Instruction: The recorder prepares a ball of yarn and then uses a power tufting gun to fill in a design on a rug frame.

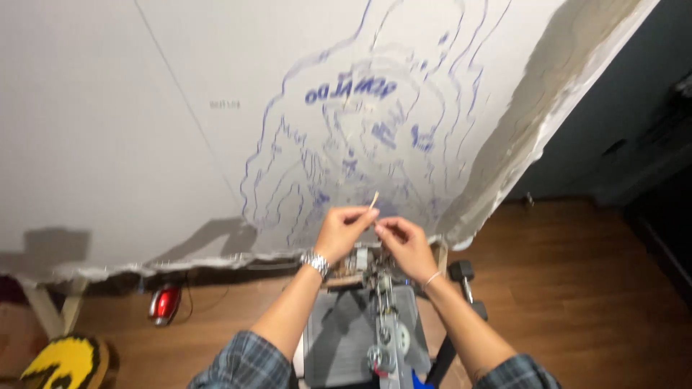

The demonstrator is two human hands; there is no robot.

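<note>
Grey machine (pixel 375 338) below fingers (pixel 364 215) pinching a thin stick (pixel 373 201), white drawn-on board (pixel 144 122), wooden floor (pixel 577 288).

Both hands pinch a thin pale stick before a white sheet.

The left hand (pixel 343 229) grips the stick (pixel 373 202) low, with the right hand (pixel 404 241) fingertips touching just beside the grip. Blue line drawing (pixel 360 144) lies behind it; a grey metal machine (pixel 386 328) sits below, a red object (pixel 165 303) well left.
</note>
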